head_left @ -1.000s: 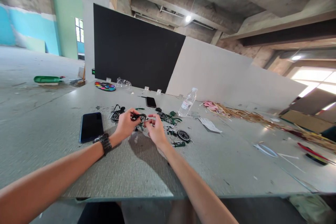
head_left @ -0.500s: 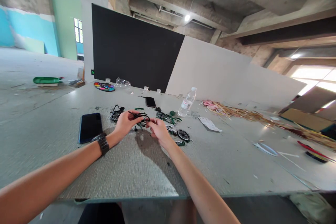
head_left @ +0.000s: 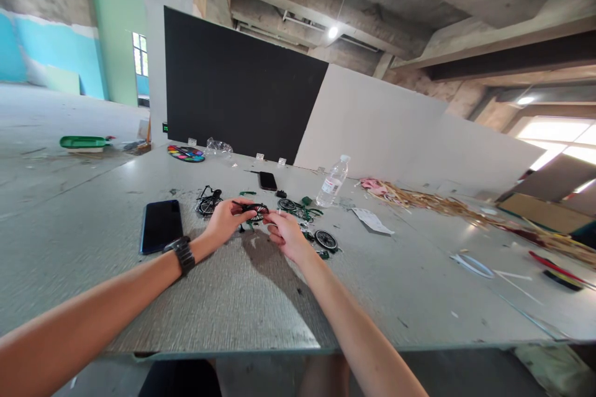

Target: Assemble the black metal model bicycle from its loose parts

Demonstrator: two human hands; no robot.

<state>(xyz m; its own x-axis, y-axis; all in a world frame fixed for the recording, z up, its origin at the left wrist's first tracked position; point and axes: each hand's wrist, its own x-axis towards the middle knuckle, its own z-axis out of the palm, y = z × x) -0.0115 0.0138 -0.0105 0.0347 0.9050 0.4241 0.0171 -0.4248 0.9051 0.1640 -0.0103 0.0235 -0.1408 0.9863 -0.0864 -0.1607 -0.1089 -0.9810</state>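
Observation:
My left hand (head_left: 226,223), with a dark watch (head_left: 181,253) on the wrist, pinches a black model bicycle part with a small spoked wheel (head_left: 259,213). My right hand (head_left: 286,234) has its fingers closed at the wheel's right edge; whether a tiny part is between them is hidden. A partly built black model bicycle (head_left: 209,201) stands left of my left hand. Just beyond my right hand are a green bicycle frame (head_left: 307,213) and another small wheel (head_left: 287,205). A loose wheel (head_left: 325,239) lies to the right, among small green and black pieces.
A large phone (head_left: 161,226) lies at the left, a smaller phone (head_left: 267,180) farther back. A water bottle (head_left: 333,182) stands near a paper sheet (head_left: 372,221). Toward the back are a paint palette (head_left: 185,154) and clear plastic (head_left: 218,148). Wood strips (head_left: 428,200) run along the right.
The held wheel has tilted to look flatter and shifted slightly right. My right hand has moved a little to the right with its fingers still closed at the wheel.

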